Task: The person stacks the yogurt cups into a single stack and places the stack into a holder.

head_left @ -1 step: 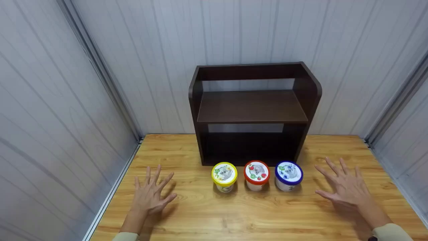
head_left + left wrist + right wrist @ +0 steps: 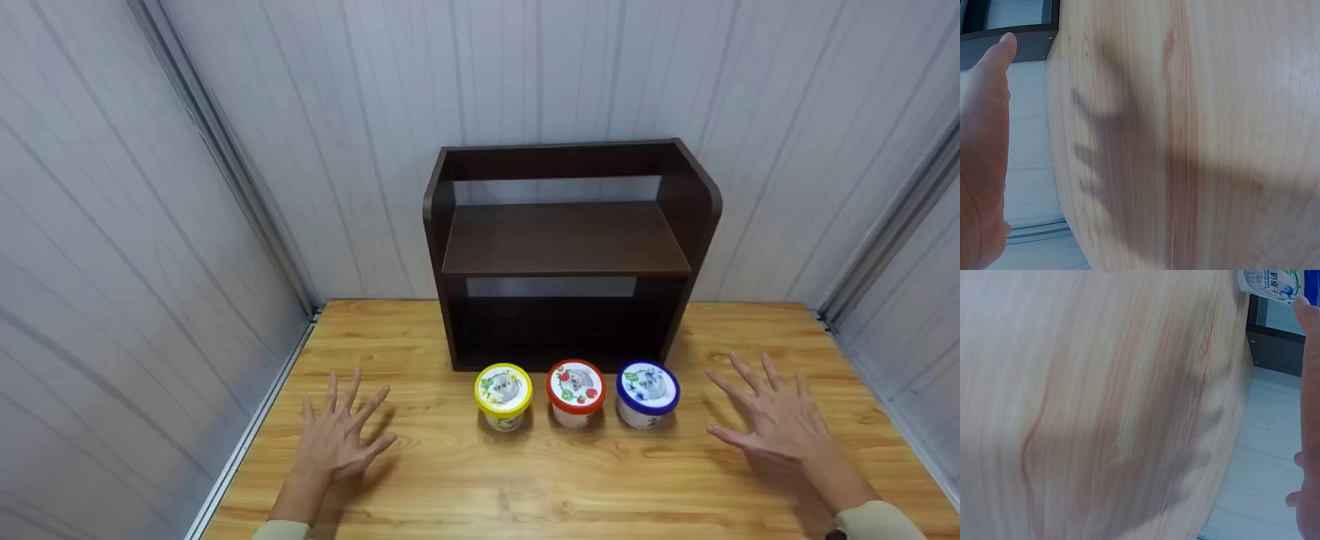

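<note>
Three lidded tubs stand upright in a row in the head view: one with a yellow rim (image 2: 503,391), one with a red rim (image 2: 576,388) and one with a blue rim (image 2: 648,390). To the left of the row, my left hand (image 2: 336,439) hovers over the table with fingers spread, holding nothing. My right hand (image 2: 776,416) is spread likewise, to the right of the blue-rimmed tub and apart from it. The right wrist view catches part of the blue-rimmed tub (image 2: 1275,284) near the thumb. Only the hand's shadow and bare wood lie below in the left wrist view.
Behind the tubs stands a dark brown two-tier shelf (image 2: 566,238), its front edge close to them. The wooden table (image 2: 525,487) is bounded by a pale panel wall (image 2: 360,150) at the back and by panels at left and right.
</note>
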Demonstrator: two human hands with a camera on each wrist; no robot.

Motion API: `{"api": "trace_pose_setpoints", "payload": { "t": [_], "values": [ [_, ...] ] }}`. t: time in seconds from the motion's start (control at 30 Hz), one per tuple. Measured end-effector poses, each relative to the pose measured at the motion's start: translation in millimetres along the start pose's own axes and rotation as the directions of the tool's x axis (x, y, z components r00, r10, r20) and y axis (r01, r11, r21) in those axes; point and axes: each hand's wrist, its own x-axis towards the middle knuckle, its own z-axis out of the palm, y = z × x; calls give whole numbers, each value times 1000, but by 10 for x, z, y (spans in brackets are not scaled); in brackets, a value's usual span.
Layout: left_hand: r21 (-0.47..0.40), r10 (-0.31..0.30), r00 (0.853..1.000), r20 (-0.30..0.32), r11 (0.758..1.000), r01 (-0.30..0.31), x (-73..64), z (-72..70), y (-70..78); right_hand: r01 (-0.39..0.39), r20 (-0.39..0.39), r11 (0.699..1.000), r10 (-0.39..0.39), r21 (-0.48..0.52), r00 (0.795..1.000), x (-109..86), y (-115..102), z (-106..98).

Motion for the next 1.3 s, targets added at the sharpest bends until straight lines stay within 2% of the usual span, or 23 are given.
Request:
{"api": "trace_pose_setpoints", "payload": {
  "t": [0.3, 0.6, 0.9, 1.07, 1.3],
  "values": [
    [-37, -11, 1000, 7, 999, 11, 49, -50, 31, 17, -25, 1000, -17, -18, 1000, 44, 9, -40],
    [-52, 7, 1000, 8, 999, -7, 156, -94, 140, 48, -63, 999, -48, 2, 997, 175, -30, -137],
    [-57, 29, 999, 21, 998, -28, 276, -127, 243, 53, -75, 998, -50, 31, 996, 369, -178, -215],
    [-81, 19, 999, 38, 997, -16, 335, -121, 296, 47, -47, 997, -45, 60, 998, 478, -304, -232],
    [-99, 41, 999, 12, 994, -39, 437, -122, 449, 45, -34, 996, -42, 72, 999, 581, -435, -235]
  ]
}}
